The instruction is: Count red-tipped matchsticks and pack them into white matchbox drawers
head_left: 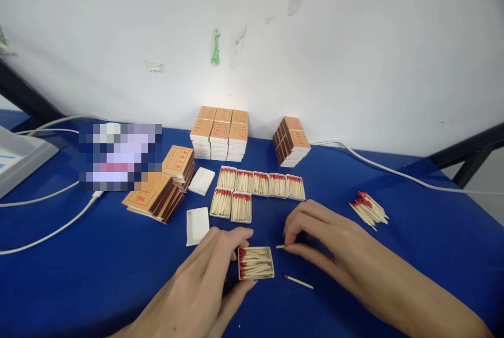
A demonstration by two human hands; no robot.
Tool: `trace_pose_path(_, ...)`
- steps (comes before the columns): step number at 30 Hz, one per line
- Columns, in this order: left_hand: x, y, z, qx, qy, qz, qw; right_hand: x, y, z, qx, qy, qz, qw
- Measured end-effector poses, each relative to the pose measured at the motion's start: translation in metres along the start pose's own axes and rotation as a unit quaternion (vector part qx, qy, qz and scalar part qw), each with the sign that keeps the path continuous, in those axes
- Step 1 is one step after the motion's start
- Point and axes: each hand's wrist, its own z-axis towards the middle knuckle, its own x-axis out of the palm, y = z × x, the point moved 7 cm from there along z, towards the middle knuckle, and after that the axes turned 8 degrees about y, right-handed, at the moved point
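Observation:
My left hand [210,270] is closed round the left end of a white match tray [255,263] full of red-tipped matches, steadying it on the blue table [98,275]. My right hand [315,233] pinches a single match [280,246] just to the right of that tray. A loose match [298,282] lies on the cloth below it. Several filled trays [260,184] sit in two rows behind my hands.
Orange matchbox stacks stand by the wall [219,133] and to the right [291,141], with sleeves piled at left [165,186]. Empty white trays [197,225] lie nearby. A heap of loose matches [368,209] lies at right. White cables [47,233] cross the table.

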Motion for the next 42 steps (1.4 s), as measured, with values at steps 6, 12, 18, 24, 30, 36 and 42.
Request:
trace_pose_path(6, -0.002, 0.001, -0.002, 0.002, 0.000, 0.008, 1.000, -0.015, 0.006, -0.005, -0.005, -0.093, 0.045, 0.995)
trace_pose_path(12, -0.002, 0.001, 0.000, 0.006, 0.004, 0.020, 1.000, -0.015, 0.013, -0.007, -0.033, -0.149, 0.098, 0.983)
trace_pose_path(18, -0.001, 0.000, -0.001, 0.016, 0.010, 0.018, 1.000, -0.005, 0.011, -0.001, -0.012, -0.058, 0.125, 0.990)
trace_pose_path(24, -0.004, 0.000, -0.001, 0.021, 0.009, 0.016, 1.000, 0.001, 0.005, -0.004, -0.002, -0.009, 0.092, 0.996)
trace_pose_path(30, -0.001, 0.002, -0.003, 0.018, 0.014, 0.020, 1.000, 0.022, -0.015, -0.010, 0.069, 0.054, 0.054, 0.995)
trace_pose_path(36, 0.000, 0.003, -0.004, 0.013, 0.008, 0.011, 1.000, 0.018, -0.006, -0.005, 0.053, 0.040, -0.001, 0.998)
trace_pose_path(42, -0.002, 0.003, -0.004, 0.009, -0.005, 0.033, 0.999, 0.018, 0.009, -0.006, -0.019, 0.033, -0.052, 0.998)
